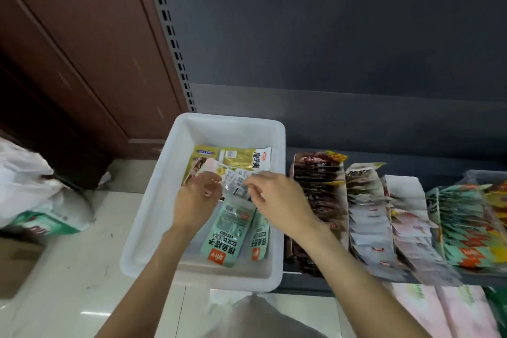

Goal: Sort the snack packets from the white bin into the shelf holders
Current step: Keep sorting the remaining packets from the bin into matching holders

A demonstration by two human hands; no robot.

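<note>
The white bin stands at the left end of the shelf. Inside lie two mint-green packets, a yellow-green packet at the back and a pale pink-and-white packet. My left hand and my right hand are both over the bin, each pinching an end of the pale packet and holding it a little above the others. To the right, shelf holders carry rows of packets: dark red-brown, white, pale pink and green.
A white plastic bag sits on the tiled floor at the left, beside a brown wooden door. A dark slotted shelf upright rises behind the bin. Pink packets fill the lower shelf at bottom right.
</note>
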